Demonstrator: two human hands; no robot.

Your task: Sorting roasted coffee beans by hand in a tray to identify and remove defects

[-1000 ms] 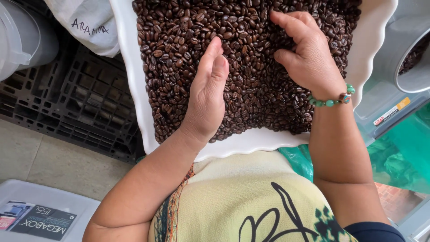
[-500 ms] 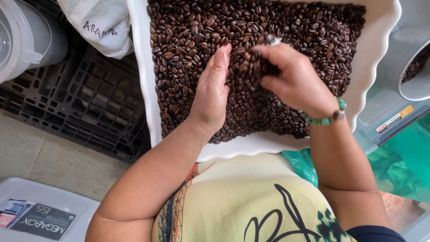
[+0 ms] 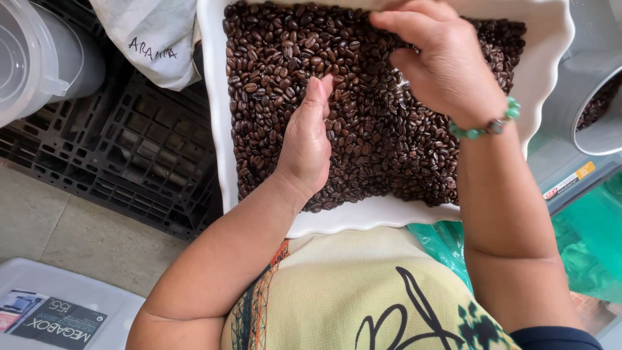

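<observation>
Sorting roasted coffee beans [image 3: 376, 136] in a white scalloped tray [image 3: 538, 97].
Left hand [image 3: 308, 146] rests edge-on in the beans, fingers pressed together. Right hand [image 3: 447, 65] hovers above, fingers curled; pinch contents cannot be determined.

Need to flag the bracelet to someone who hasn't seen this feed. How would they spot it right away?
Find the white scalloped tray of dark coffee beans in the upper middle. The right hand hovers over its far right part; the bead bracelet circles that wrist. It is the only green beaded band; the left hand wears nothing.

Grey tiled floor [image 3: 71, 236], black plastic pallet [image 3: 123, 152], daylight, green plastic sheet [image 3: 586, 240]
</observation>
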